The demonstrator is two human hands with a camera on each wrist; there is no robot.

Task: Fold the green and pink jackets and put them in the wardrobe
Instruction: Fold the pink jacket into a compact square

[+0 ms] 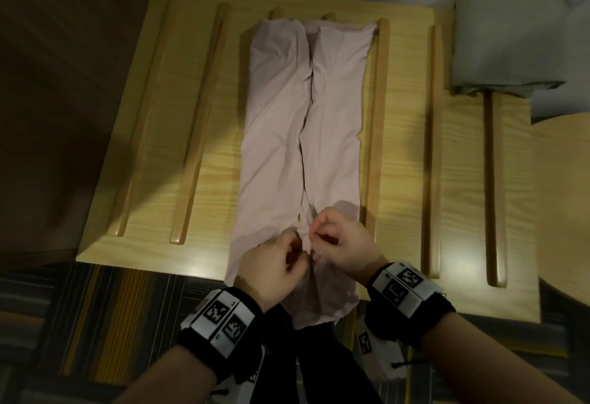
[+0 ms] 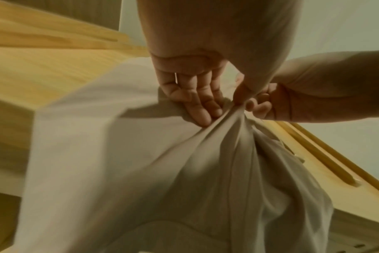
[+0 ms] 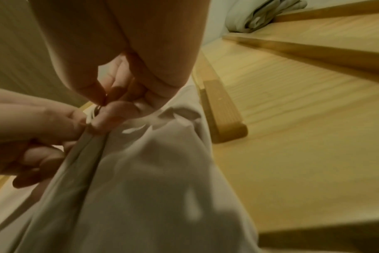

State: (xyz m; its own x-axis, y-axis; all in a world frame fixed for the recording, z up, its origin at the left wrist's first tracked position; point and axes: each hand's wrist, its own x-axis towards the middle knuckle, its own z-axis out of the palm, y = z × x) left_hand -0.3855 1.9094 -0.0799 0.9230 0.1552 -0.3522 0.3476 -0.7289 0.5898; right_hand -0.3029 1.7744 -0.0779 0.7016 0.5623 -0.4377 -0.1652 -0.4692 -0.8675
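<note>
The pink jacket [image 1: 287,148] lies lengthwise on the slatted wooden platform [image 1: 178,84], its two sides folded toward the middle and its near end hanging over the front edge. My left hand [image 1: 274,263] and right hand [image 1: 338,240] meet at the centre seam near that edge. Both pinch the cloth there: in the left wrist view my left hand [image 2: 206,109] bunches the pink jacket [image 2: 141,171], and in the right wrist view my right hand [image 3: 110,109] nips something small at the seam of the pink jacket [image 3: 151,179]. The folded green jacket [image 1: 507,45] sits at the far right.
Raised wooden slats [image 1: 373,122] run along the platform on both sides of the jacket. A dark wood panel [image 1: 57,100] stands at the left. Striped carpet [image 1: 105,311] lies below the front edge. A round wooden surface [image 1: 562,199] is at the right.
</note>
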